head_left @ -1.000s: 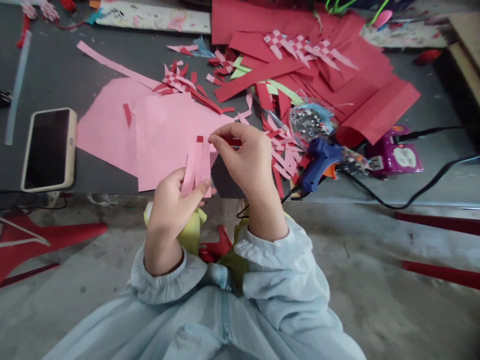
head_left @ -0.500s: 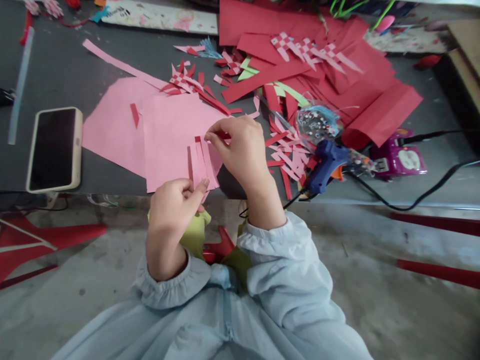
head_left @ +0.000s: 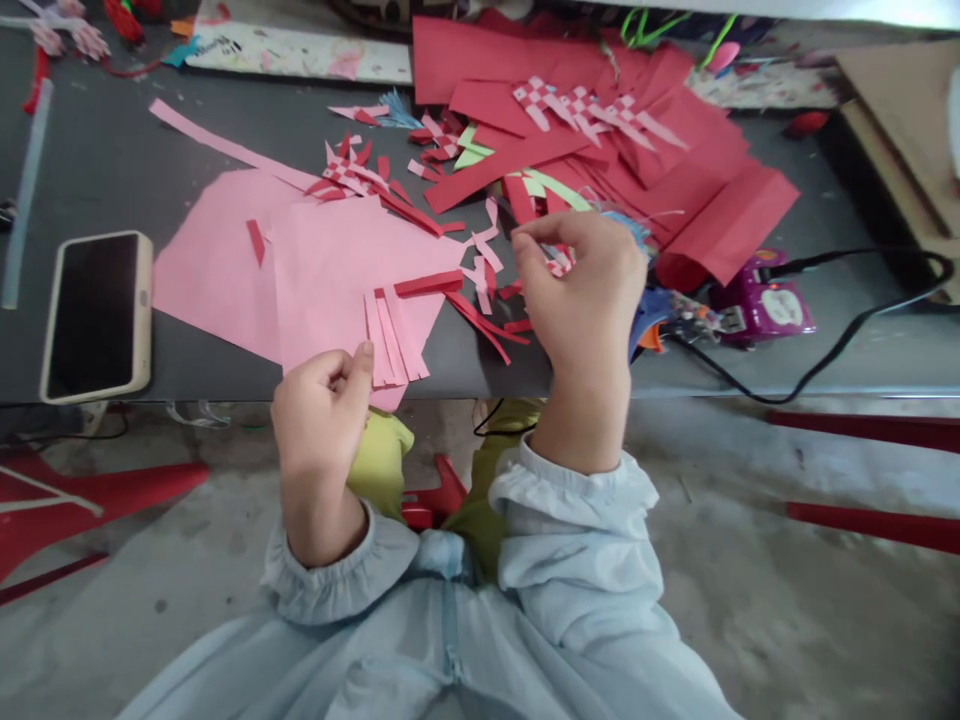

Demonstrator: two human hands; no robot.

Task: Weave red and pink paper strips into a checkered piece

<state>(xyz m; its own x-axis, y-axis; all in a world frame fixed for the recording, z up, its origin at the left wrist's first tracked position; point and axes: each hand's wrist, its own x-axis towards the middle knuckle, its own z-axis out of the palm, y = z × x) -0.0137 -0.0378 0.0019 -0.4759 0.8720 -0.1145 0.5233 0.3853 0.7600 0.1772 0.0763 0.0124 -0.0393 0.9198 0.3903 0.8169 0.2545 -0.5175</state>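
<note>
Several narrow pink paper strips [head_left: 390, 335] lie side by side near the table's front edge, over pink sheets. At their upper end a red paper strip [head_left: 427, 284] extends to the right. My left hand [head_left: 319, 410] is closed just left of the pink strips, thumb up beside them; I see nothing in its curled fingers. Farther right, my right hand [head_left: 581, 285] hovers by a heap of cut scraps, thumb and forefinger pinched together. Whatever its fingertips hold, if anything, is too small to make out. Loose red strips [head_left: 487, 325] rest between both hands.
Pink paper sheets [head_left: 330, 245] and a phone [head_left: 97, 315] lie on the left. Red paper [head_left: 720, 180] is piled at the back right, with woven pink-and-red pieces [head_left: 577, 105] on top. A blue glue gun [head_left: 649, 312] and a purple box [head_left: 772, 300] with a cable stand right.
My right hand has moved right, away from the pink strips to the scraps. My left hand has shifted slightly left off the strips, whose lower ends now show. The red strip now extends rightward.
</note>
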